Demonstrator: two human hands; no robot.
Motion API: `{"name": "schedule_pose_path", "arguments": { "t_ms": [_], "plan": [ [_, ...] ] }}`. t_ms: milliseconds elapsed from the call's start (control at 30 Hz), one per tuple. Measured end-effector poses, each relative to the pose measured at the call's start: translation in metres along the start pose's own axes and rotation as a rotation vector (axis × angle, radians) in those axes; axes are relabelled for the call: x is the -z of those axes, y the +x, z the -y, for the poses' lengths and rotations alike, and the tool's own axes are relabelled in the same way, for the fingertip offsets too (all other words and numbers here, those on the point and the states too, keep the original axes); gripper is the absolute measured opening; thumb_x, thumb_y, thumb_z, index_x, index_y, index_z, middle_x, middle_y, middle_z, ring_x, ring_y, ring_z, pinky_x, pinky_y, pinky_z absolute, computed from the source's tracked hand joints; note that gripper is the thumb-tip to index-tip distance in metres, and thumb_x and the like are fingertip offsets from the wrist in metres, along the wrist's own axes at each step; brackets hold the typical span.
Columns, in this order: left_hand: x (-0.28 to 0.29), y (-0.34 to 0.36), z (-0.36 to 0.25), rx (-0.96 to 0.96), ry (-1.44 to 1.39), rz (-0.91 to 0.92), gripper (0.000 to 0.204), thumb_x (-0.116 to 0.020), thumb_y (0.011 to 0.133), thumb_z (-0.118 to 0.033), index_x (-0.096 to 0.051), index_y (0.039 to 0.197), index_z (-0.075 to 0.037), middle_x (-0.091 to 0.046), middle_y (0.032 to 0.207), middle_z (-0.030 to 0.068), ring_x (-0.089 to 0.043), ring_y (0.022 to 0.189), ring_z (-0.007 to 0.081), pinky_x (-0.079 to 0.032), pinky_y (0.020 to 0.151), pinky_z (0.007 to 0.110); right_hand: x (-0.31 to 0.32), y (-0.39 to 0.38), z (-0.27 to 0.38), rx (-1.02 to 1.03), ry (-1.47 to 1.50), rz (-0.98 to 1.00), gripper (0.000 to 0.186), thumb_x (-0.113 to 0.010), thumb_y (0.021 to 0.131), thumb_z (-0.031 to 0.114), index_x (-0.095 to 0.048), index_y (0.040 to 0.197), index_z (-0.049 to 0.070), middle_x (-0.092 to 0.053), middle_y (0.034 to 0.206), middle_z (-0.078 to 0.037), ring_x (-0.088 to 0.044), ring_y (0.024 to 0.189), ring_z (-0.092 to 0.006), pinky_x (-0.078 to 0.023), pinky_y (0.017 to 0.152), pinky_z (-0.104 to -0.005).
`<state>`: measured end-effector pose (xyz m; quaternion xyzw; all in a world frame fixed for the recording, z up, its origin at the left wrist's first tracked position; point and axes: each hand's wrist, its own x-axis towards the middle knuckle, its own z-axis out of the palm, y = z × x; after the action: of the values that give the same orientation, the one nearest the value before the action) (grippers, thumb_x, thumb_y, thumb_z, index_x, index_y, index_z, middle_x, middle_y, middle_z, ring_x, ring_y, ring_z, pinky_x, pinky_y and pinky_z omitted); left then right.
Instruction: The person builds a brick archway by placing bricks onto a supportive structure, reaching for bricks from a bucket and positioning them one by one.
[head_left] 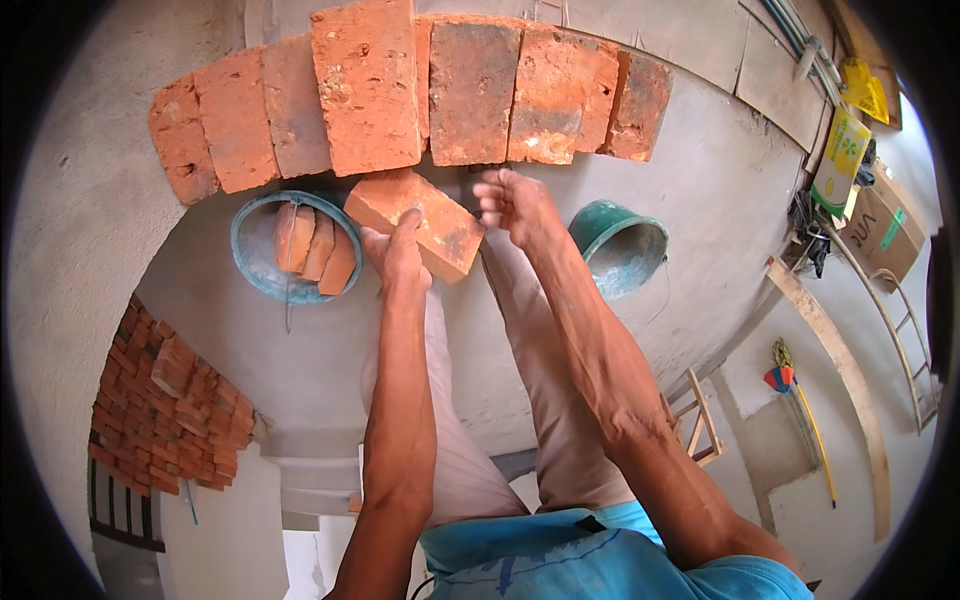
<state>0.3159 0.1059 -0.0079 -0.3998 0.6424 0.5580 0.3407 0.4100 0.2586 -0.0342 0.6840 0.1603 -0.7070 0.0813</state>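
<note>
My left hand [398, 250] is closed on the near side of an orange brick [430, 222], its thumb on top. The brick is tilted, just below a curved row of upright bricks [475, 95]. My right hand [517, 205] is beside the brick's right end, its curled fingers slightly blurred; what they hold, if anything, I cannot make out. One brighter orange brick [367, 90] juts above its neighbours in the row.
To the left, a teal bucket [240, 255] holds several brick pieces [312, 245]. A green bucket [600, 225] lies tipped at the right. Stacked bricks [175, 400] are lower left. Farther right are a cardboard box [885, 225], a curved wooden board [845, 370] and a yellow-handled broom [815, 440].
</note>
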Motion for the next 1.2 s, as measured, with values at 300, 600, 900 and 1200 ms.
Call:
{"name": "schedule_pose_path", "arguments": {
  "t_ms": [300,600,900,1200],
  "plan": [
    [0.000,-0.002,-0.011,0.042,0.037,0.001,0.069,-0.075,0.079,0.004,-0.036,0.136,0.003,-0.056,0.126,0.0202,-0.065,0.108,0.0288,-0.059,0.087,0.040,-0.035,0.010,-0.002,0.198,0.266,-0.101,0.026,-0.046,0.097,0.004,-0.051,0.108,-0.019,-0.064,0.099,-0.030,-0.071,0.075,-0.0351,-0.066,0.059,-0.0380],
    [0.000,-0.003,-0.010,0.034,0.055,-0.015,0.075,-0.075,0.079,0.003,-0.031,0.140,0.005,-0.054,0.130,0.0201,-0.063,0.111,0.0293,-0.057,0.089,0.039,-0.026,0.009,0.009,0.163,0.068,-0.060,0.020,-0.048,0.094,0.005,-0.057,0.100,-0.013,-0.067,0.084,-0.023,-0.070,0.066,-0.0302,-0.060,0.050,-0.0369],
    [0.021,-0.034,-0.013,0.028,0.059,0.164,0.067,-0.073,0.081,0.003,-0.039,0.139,0.002,-0.058,0.128,0.0150,-0.064,0.112,0.0262,-0.055,0.094,0.038,0.006,-0.039,-0.027,0.602,-1.080,0.055,0.036,-0.052,0.088,0.027,-0.072,0.103,0.001,-0.071,0.094,-0.025,-0.068,0.092,-0.0432,-0.053,0.086,-0.0468],
    [0.004,-0.119,-0.033,0.030,0.079,0.490,0.067,-0.073,0.084,-0.002,-0.039,0.142,0.002,-0.055,0.133,0.0131,-0.056,0.123,0.0210,-0.045,0.107,0.037,0.012,-0.104,0.001,0.401,-0.628,0.290,0.039,-0.051,0.093,0.028,-0.065,0.109,-0.004,-0.068,0.100,-0.017,-0.064,0.091,-0.0259,-0.049,0.084,-0.0356]
  ]
}}
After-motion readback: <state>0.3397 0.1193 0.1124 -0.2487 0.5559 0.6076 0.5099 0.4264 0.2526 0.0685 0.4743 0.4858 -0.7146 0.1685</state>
